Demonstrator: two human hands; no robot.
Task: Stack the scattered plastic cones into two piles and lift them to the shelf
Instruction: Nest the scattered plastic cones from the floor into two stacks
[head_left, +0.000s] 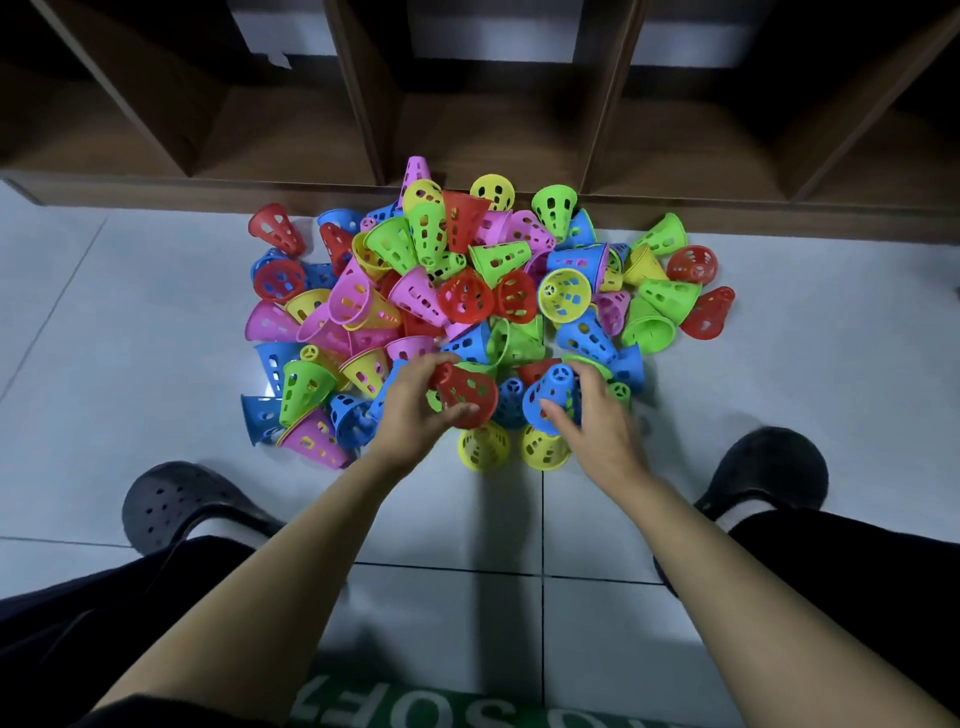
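A heap of perforated plastic cones (467, 291) in red, blue, green, yellow and pink lies scattered on the pale tiled floor in front of a dark wooden shelf (498, 130). My left hand (415, 410) grips a red cone (467, 392) at the near edge of the heap, thumb below and fingers over its top. My right hand (592, 415) grips a blue cone (553, 397) just beside it. Two yellow cones (511, 447) lie on the floor right under both hands.
The shelf has several open compartments split by upright boards (358, 88), its bottom ledge just behind the heap. My feet in dark clogs (176, 504) (769, 467) stand on either side. Bare tiles (130, 322) stretch left and right of the heap.
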